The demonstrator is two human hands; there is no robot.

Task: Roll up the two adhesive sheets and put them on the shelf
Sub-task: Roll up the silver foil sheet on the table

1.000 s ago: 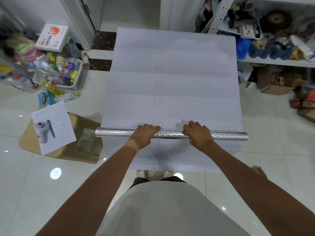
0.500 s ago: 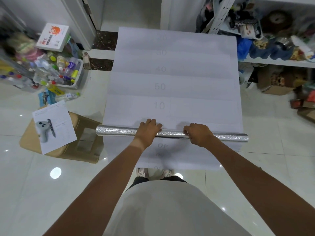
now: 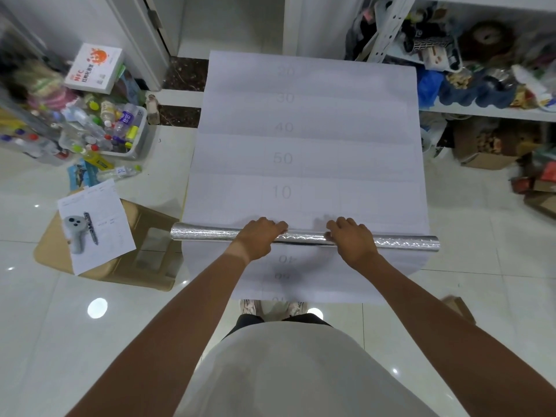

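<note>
The fingers (image 3: 272,224) of the left hand (image 3: 258,237) curl over the top of the silver roll (image 3: 304,237); the fingers of the right hand (image 3: 350,239) curl over it likewise, knuckles up. Whether the thumbs close underneath cannot be told. The two hands sit close together near the middle of the roll, with a short bare stretch of foil between them.

The roll's long axis runs left to right across the view, its right end slightly lower in the picture. It lies on the white sheet (image 3: 307,139), which is spread flat on the tiled floor (image 3: 90,341) and extends away from the person toward the doorway. A shorter part of the sheet shows on the near side of the roll.

Grey numerals run down the sheet's centre line: 20, 30, 40, 50, 10. Below the roll, further numerals appear inverted and are hard to read.

To the left, a low stool (image 3: 126,257) carries a printed paper (image 3: 99,224) with a grey handheld device (image 3: 73,233) and a pen (image 3: 91,227) on it; the paper's text is too small to read. Farther left, a clear bin (image 3: 137,142) holds bottles, and a white box (image 3: 94,67) bears the red letters "NFC". To the right, a shelf (image 3: 493,111) holds mixed items, blurred and cut off by the frame edge.
</note>
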